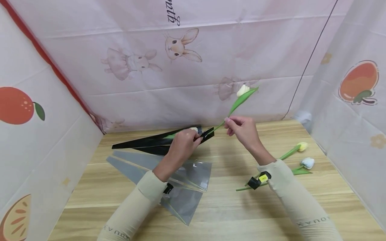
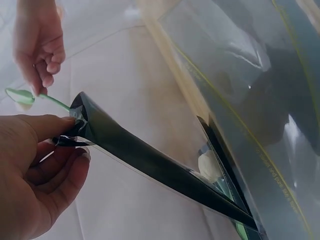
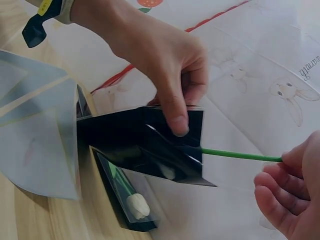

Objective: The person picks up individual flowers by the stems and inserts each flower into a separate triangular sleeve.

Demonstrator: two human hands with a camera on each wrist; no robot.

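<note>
A white tulip (image 1: 241,99) with a long green stem and one leaf is held up at the back of the table. My right hand (image 1: 242,130) pinches its stem between thumb and index finger. Its lower stem runs into the mouth of a black flower sleeve (image 3: 130,135). At that mouth my left hand (image 1: 184,142) pinches the sleeve's edge between thumb and fingers, with the sleeve slanting down to the table. Behind it lies another black sleeve holding a white tulip (image 3: 137,206). The tip of the stem inside is hidden.
Several clear grey sleeves (image 1: 193,174) lie fanned on the wooden table (image 1: 223,214) under my left forearm. Beside my right forearm rest a yellow tulip (image 1: 302,146) and a pale blue-white tulip (image 1: 307,163). Printed cloth (image 1: 135,107) encloses the table at back and sides.
</note>
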